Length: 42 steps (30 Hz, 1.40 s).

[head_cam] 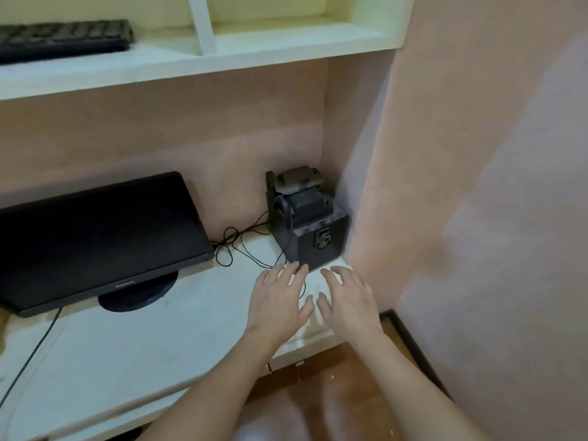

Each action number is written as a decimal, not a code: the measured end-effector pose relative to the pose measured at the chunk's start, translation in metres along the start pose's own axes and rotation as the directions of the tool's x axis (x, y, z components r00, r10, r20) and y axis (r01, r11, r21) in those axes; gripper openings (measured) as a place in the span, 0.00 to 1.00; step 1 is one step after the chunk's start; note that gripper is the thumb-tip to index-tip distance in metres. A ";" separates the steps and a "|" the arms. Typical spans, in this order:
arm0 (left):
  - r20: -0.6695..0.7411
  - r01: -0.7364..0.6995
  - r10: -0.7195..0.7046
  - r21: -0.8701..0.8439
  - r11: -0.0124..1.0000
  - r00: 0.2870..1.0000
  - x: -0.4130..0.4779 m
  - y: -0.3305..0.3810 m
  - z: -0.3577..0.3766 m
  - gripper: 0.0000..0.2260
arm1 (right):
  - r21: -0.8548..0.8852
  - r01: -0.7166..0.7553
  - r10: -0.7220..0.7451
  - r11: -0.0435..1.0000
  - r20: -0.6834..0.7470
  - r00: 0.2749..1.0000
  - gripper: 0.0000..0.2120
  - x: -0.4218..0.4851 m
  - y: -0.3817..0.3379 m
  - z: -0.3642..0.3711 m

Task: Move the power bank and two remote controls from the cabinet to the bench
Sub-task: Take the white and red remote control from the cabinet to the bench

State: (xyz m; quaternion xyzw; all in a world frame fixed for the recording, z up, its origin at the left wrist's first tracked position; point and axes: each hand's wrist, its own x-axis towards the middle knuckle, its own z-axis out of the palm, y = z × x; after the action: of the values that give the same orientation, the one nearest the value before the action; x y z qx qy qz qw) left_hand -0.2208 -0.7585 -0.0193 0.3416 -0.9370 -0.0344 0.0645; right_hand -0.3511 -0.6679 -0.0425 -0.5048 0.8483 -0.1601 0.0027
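Small pile [302, 195] sits on the speaker [318, 246], right rear corner of the white cabinet [159, 338]. Top item [297, 179] grey-brown, rounded, lying flat. Dark blocky item [307, 203] beneath it. Power bank versus remote: cannot tell.

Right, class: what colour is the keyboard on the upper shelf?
Black. The keyboard shows in the head view, top left.

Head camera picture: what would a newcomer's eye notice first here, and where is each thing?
First come the two bare hands, left hand and right hand, spread open side by side, holding nothing, over the white desk. Just beyond them, in the right corner, a black speaker box stands with smaller dark items stacked on top. At the left, a dark monitor leans back; a black keyboard lies on the shelf above.
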 end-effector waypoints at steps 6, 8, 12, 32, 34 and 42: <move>-0.055 -0.008 0.007 -0.017 1.000 0.998 0.036 -0.014 -0.007 0.28 | -0.025 0.052 -0.054 0.998 -0.089 0.995 0.22 0.039 -0.002 0.001; -0.068 -0.022 0.021 -0.015 1.000 0.997 0.047 -0.017 -0.010 0.28 | -0.029 0.056 -0.059 0.998 -0.105 0.993 0.22 0.048 -0.003 -0.005; -0.157 -0.063 0.056 -0.044 0.997 0.986 0.065 -0.024 -0.026 0.27 | -0.039 0.053 -0.058 0.998 -0.163 0.985 0.22 0.067 -0.012 -0.025; -0.669 -0.335 0.314 0.103 0.936 0.673 0.128 0.008 -0.259 0.25 | -0.100 0.067 -0.116 0.993 -0.643 0.757 0.24 0.126 -0.062 -0.252; -0.722 -0.316 0.324 0.153 0.936 0.611 0.136 0.009 -0.303 0.24 | -0.117 0.100 -0.154 0.988 -0.709 0.688 0.23 0.137 -0.073 -0.291; -0.837 -0.197 0.351 0.294 0.935 0.419 0.154 -0.007 -0.454 0.25 | -0.272 0.183 -0.327 0.945 -0.825 0.460 0.24 0.173 -0.119 -0.426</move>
State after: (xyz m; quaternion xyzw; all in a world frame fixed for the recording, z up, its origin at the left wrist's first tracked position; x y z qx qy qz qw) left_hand -0.2682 -0.8722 0.4444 0.1562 -0.8114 0.2274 0.5153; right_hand -0.4051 -0.7539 0.4210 -0.4776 0.6594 -0.3264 -0.4801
